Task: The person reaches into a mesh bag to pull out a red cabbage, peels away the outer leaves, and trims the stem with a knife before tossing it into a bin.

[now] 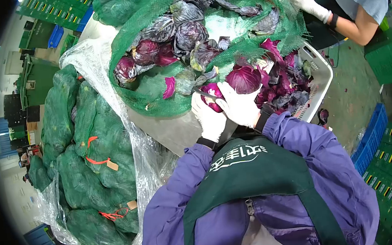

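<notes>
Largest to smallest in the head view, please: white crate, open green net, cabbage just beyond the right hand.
Open green net
White crate, partly hidden
Cabbage just beyond the right hand

- Cabbage [211, 89]: roundish, glossy purple with pale patches, partly hidden; held up off the desk [164, 131] in the left hand [210, 119], beside the green net [149, 107].
- Knife [202, 92]: narrow and dark, slanting across the cabbage, its far end under the right hand [240, 105]; grip unclear.

purple jacket [338, 175] | dark green apron [253, 178], white lettering [231, 155] | white-gloved hands [240, 108] | black wristbands [264, 118]
</notes>
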Demonstrator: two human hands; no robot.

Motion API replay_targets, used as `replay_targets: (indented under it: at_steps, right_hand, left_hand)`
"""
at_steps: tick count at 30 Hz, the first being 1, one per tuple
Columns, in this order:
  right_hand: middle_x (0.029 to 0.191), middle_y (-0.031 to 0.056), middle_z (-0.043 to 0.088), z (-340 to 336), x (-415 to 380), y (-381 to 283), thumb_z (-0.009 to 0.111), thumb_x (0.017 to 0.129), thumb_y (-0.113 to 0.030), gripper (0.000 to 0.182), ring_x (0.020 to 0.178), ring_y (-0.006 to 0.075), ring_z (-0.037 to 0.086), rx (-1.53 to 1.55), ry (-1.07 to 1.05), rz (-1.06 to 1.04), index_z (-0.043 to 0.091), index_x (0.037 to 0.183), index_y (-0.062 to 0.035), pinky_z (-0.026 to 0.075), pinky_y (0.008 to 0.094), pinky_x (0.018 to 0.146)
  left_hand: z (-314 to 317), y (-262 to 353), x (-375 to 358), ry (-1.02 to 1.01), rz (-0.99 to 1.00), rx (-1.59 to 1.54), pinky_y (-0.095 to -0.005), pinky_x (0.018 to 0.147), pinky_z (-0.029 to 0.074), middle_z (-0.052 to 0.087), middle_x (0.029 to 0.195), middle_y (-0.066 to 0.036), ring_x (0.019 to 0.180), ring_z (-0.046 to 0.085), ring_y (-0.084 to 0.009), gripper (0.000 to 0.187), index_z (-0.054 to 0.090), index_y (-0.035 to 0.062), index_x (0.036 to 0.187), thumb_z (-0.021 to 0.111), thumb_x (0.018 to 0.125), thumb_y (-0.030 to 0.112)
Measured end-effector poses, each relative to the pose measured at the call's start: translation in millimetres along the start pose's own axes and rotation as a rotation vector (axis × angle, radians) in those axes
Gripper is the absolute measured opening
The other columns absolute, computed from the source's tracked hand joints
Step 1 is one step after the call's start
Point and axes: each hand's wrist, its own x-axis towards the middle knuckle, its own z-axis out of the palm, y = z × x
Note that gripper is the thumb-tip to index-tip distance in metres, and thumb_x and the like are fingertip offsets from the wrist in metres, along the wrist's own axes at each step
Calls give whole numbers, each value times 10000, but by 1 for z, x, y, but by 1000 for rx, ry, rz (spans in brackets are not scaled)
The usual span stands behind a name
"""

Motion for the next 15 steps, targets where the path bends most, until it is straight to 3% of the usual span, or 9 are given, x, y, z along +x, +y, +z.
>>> replay_targets:
  at_steps: [3,5,6,8,9,11,12,14,15]
  right_hand:
    - [1427,199,480,-2,3,0,441,988,-387,582,1102,331,632,35,5,-22,385,1438,-23,161,820,911]
    - [1402,233,490,-7,5,-1,449,982,-383,609,971,343,678,7,2,-26,370,1429,23,301,750,916]
    - [1402,233,490,-9,7,-1,449,982,-383,609,971,343,678,5,-1,-25,370,1429,23,301,750,916]
    - [1338,252,527,-11,13,-3,454,977,-394,613,846,359,692,106,-92,27,383,1401,42,479,580,838]
    - [1338,252,527,-12,16,-5,454,977,-394,613,846,359,692,105,-101,26,383,1401,42,479,580,838]
    - [1168,254,574,-18,26,-10,411,991,-411,577,728,375,682,80,-148,23,424,1308,71,551,464,623]
    - [1168,254,574,-12,30,-9,411,991,-411,577,728,375,682,79,-150,19,424,1308,71,551,464,623]
    - [1003,212,616,5,36,-4,421,988,-418,553,703,359,679,78,-78,13,454,1234,77,546,457,578]
    - [938,193,630,4,37,-5,436,987,-371,472,740,344,674,60,-82,43,486,1222,36,545,448,619]
  left_hand:
    - [9,-3,0,17,-23,-44,-522,1090,258,323,1399,-289,1304,316,-448,913,218,-54,1439,725,755,277]
    - [15,-2,1,75,-99,-197,-522,1097,243,317,1404,-294,1312,306,-447,942,176,-67,1463,715,776,285]
    - [17,-3,1,74,-102,-199,-522,1097,243,317,1404,-294,1312,306,-447,942,176,-67,1463,715,776,285]
    - [20,-5,0,27,-259,-308,-532,1102,223,311,1408,-298,1315,298,-446,966,143,-75,1477,710,789,296]
    - [20,-4,-3,27,-268,-308,-532,1102,223,311,1408,-298,1315,298,-446,966,143,-75,1477,710,789,296]
    - [19,-1,-5,64,-167,-83,-544,1104,210,301,1415,-304,1320,281,-452,962,147,-79,1474,712,787,288]
    - [16,1,-3,68,-170,-82,-544,1104,210,301,1415,-304,1320,281,-452,962,147,-79,1474,712,787,288]
    - [12,3,0,31,-169,-10,-547,1105,206,290,1421,-311,1325,265,-458,956,155,-76,1474,714,782,275]
    - [11,5,3,46,-155,-5,-545,1107,206,285,1430,-304,1327,259,-459,992,169,-60,1476,751,739,261]
